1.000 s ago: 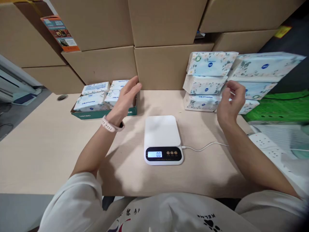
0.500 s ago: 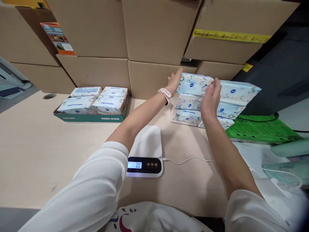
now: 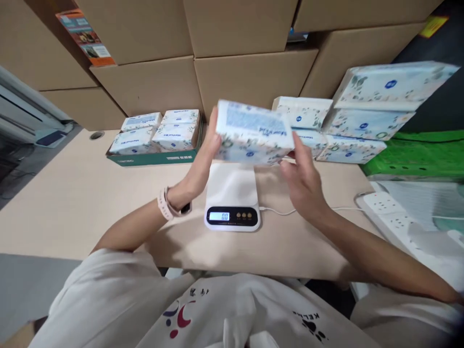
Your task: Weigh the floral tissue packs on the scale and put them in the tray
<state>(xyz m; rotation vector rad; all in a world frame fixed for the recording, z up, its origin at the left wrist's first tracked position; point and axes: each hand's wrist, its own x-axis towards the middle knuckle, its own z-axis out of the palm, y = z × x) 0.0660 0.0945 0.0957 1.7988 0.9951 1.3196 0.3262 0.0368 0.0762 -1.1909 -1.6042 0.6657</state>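
Observation:
A white and pale-blue tissue pack (image 3: 253, 133) with a leaf print is held in the air between both my hands. My left hand (image 3: 203, 166) presses on its left end, and a pink-strapped watch circles that wrist. My right hand (image 3: 304, 179) grips the other end, thumb and fingers around the corner. Below the pack lies a white digital scale (image 3: 232, 193) with nothing on its plate; its display reads 0.0. Two stacks of similar tissue packs (image 3: 368, 121) stand at the back right, partly hidden by the held pack and my right hand.
A green tray (image 3: 145, 159) at the back left holds several tissue packs. Cardboard boxes (image 3: 253, 77) line the back. A white cable (image 3: 279, 211) runs right from the scale toward a power strip (image 3: 393, 217). A green crate (image 3: 424, 154) stands at the right.
Both hands have lifted the top pack off the left-hand stack and brought it left and nearer, over the scale. That stack is now one pack lower. The view has shifted too.

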